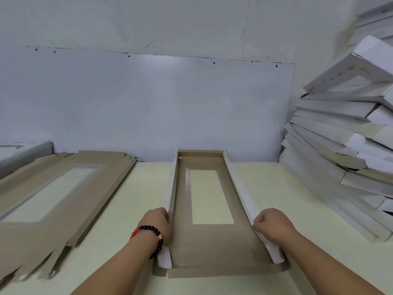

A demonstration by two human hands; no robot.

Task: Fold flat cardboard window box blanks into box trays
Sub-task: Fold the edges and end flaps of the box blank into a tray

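Quick count: one half-folded box blank (pixel 204 241) in the middle of the desk (pixel 276 199), with one window cutout (pixel 210 196) in it. Two hands on it, left hand (pixel 156 222) and right hand (pixel 271 223). One bead bracelet (pixel 153 235). One stack of flat blanks (pixel 63 188) at the left edge, too many to count. One leaning pile of folded trays (pixel 340 145) along the right edge, also uncountable.

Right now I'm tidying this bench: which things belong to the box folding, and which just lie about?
In the job:
box blank being folded
left hand
right hand
stack of flat blanks
pile of folded trays

Lying about:
white sheet, far left
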